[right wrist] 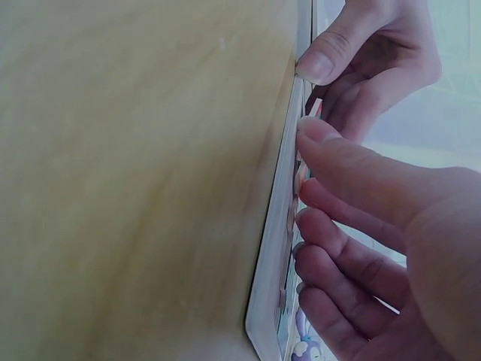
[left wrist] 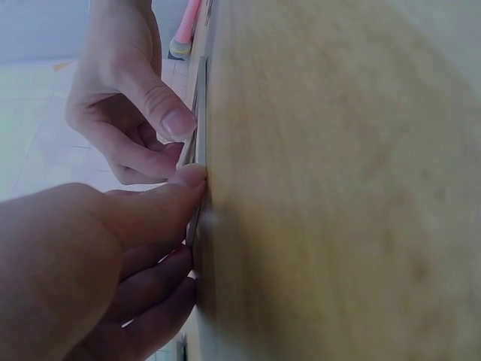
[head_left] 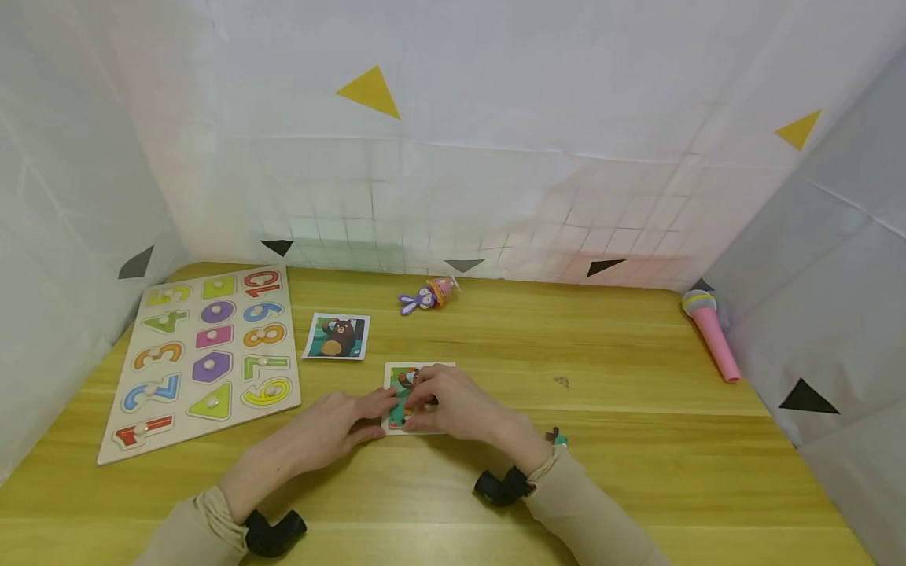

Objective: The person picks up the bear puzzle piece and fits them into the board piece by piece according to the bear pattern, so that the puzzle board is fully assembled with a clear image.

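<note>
A small picture puzzle board (head_left: 435, 365) with a bear on a green ground lies flat on the table between the hands. My left hand (head_left: 333, 428) holds its left side, thumb at the near corner and index finger on the picture. Over its right half, my right hand (head_left: 460, 405) pinches a thin flat puzzle piece (right wrist: 316, 107), tilted against the board; the fingers hide most of this piece. Beside my right forearm lies a small brown and teal piece (head_left: 557, 437), partly covered. A square bear picture card (head_left: 336, 338) lies behind the board to the left.
A wooden number and shape puzzle (head_left: 237, 346) lies at the left. Toward the back wall lies a purple rabbit toy (head_left: 428, 296). A pink toy microphone (head_left: 713, 334) is near the right edge. White sheeting (head_left: 495, 173) encloses the table's back and sides.
</note>
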Available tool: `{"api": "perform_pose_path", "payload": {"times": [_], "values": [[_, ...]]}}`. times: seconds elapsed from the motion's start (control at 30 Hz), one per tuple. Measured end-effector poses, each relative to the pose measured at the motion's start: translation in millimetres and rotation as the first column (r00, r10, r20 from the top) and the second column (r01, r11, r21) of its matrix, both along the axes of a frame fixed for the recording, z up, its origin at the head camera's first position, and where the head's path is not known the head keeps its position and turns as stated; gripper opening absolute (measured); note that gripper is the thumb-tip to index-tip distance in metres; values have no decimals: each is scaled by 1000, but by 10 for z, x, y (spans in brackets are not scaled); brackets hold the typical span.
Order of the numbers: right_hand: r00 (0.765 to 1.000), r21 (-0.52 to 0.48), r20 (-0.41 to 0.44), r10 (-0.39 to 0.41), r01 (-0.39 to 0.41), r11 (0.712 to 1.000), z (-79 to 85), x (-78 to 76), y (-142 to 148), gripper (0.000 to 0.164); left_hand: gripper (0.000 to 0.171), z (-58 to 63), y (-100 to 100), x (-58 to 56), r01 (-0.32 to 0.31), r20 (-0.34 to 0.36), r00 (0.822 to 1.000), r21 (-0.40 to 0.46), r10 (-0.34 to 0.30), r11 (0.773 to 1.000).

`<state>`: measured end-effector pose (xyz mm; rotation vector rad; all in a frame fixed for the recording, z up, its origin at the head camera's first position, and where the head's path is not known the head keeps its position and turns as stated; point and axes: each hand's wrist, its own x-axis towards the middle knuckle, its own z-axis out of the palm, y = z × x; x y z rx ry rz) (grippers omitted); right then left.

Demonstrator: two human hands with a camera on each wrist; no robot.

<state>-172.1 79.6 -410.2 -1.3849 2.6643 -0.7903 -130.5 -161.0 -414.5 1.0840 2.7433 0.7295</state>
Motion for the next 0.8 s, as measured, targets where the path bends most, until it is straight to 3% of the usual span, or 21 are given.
{"api": "perform_pose_path", "payload": {"times": [0.37,0.6,0.8], "values": [[997,20,50,-61,60,998,7,21,-17,18,39,3,-5,-8,52,-29,998,-24,-53,998],[996,20,48,-75,74,997,-6,19,-30,18,39,26,17,22,18,-31,999,-66,-20,998],[991,-16,105,-82,84,996,-9,20,-24,12,37,33,45,48,14,-91,996,-94,-22,995]]}}
